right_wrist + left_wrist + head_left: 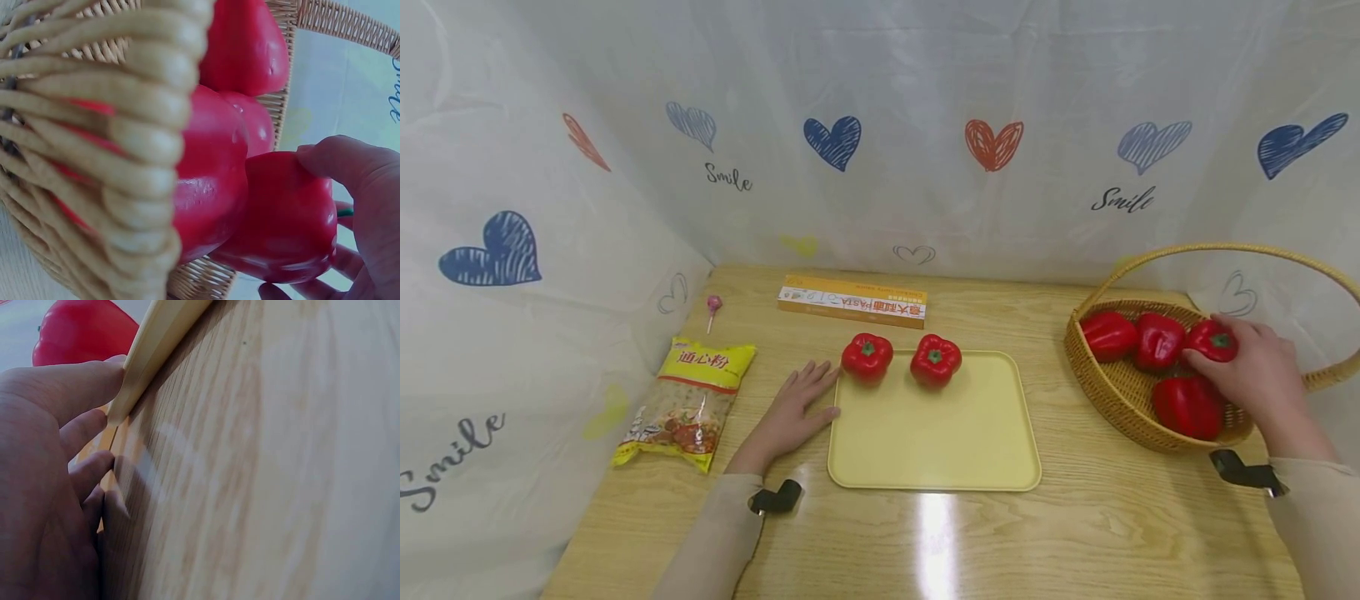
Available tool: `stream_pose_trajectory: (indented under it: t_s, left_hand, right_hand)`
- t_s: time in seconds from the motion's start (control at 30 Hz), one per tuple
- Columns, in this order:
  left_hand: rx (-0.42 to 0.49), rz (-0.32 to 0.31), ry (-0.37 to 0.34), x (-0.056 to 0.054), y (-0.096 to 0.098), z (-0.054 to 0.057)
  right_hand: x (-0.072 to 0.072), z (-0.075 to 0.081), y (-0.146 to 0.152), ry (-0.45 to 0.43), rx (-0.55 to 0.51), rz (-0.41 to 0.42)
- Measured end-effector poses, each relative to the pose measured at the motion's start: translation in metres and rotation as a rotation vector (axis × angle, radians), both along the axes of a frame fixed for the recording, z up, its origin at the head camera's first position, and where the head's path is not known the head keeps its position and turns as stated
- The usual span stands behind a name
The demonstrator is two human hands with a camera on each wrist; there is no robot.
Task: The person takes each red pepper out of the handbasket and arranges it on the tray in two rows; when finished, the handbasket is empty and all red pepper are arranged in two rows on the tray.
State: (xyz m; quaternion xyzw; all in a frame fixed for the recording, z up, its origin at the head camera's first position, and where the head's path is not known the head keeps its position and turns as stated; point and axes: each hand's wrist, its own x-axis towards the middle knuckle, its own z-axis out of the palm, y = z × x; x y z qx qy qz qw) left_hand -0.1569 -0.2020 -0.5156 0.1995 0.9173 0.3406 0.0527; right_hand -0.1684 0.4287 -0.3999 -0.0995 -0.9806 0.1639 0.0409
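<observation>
In the head view my right hand (1262, 371) grips a red bell pepper (1212, 340) with a green stem, at the right side of the wicker basket (1105, 392). The right wrist view shows the thumb and fingers around that bell pepper (287, 215), which is against another pepper (209, 181). Several more red peppers lie in the basket. My left hand (797, 412) lies with extended fingers at the left edge of a pale yellow tray (934, 442), its thumb touching the rim. Two red bell peppers, a left one (867, 359) and a right one (936, 362), stand along the tray's far side.
Behind the tray lies a long pasta box (853, 302). To the left are a yellow bag of pasta (688, 404) and a pink lollipop (713, 305). The basket's tall handle (1217, 247) arches over its contents. A curtain printed with hearts (880, 208) borders the wooden table (1112, 517).
</observation>
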Motion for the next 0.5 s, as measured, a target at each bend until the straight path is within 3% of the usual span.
stream_pose_trajectory:
  t_s: [0.5]
  left_hand:
    - [-0.002,-0.001,0.001,0.0,0.0,0.001]
  right_hand:
    - [0.006,0.008,-0.013,0.072,-0.009,0.036]
